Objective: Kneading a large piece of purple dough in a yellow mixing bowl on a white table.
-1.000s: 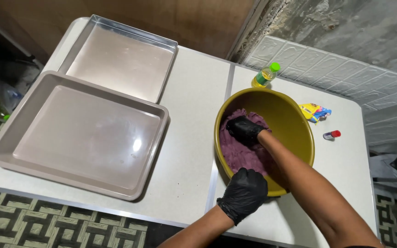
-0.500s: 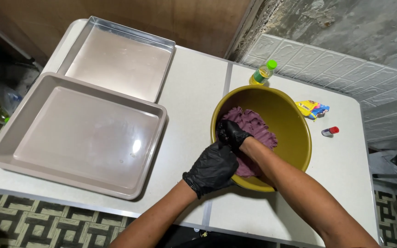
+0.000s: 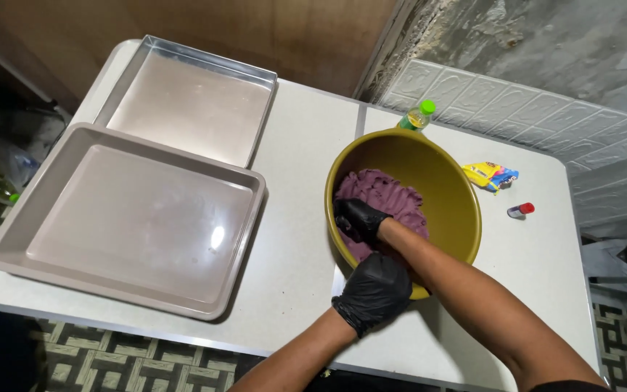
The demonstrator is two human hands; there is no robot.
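One mound of purple dough (image 3: 393, 199) sits in a round yellow bowl (image 3: 453, 210) right of centre, its long axis apparently toward the upper right. Right hand (image 3: 357, 218) digs in, fingers curled; left hand (image 3: 375, 290) grips the near rim. Two trays (image 3: 132, 218) lie left.

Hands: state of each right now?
Left hand: gripping the bowl rim.
Right hand: in the dough, fingers curled; grip cannot be told.
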